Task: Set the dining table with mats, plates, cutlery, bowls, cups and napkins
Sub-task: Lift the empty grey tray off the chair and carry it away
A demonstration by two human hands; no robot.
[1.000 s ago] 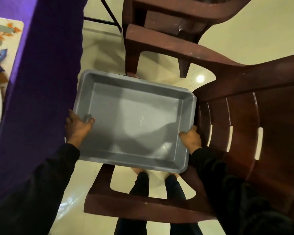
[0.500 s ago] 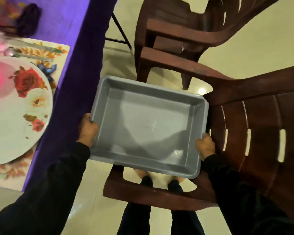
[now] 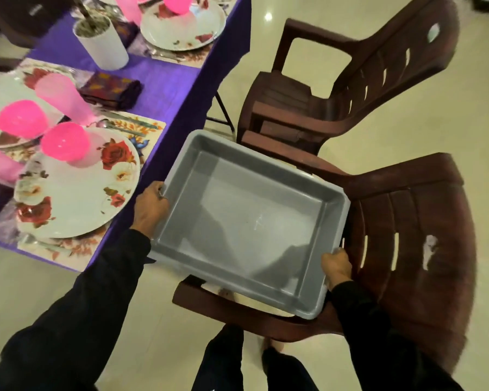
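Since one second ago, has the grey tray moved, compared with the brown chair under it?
Cannot tell for certain. The grey tray lies over the near brown chair much as before, both hands on its ends; mainly the camera swung, bringing the table into view.

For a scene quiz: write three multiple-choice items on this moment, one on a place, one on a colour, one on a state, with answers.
1. Where is the tray?
A. On the table
B. Held over a chair seat
C. On the floor

2. What colour is the tablecloth?
A. Purple
B. Green
C. White

3. What is in the tray?
A. Plates
B. Cups
C. Nothing

Answers:
1. B: the left hand and right hand grip its short ends, with the near chair under it.
2. A: the cloth under the mats and hanging at the table edge is purple.
3. C: only the bare grey bottom shows.
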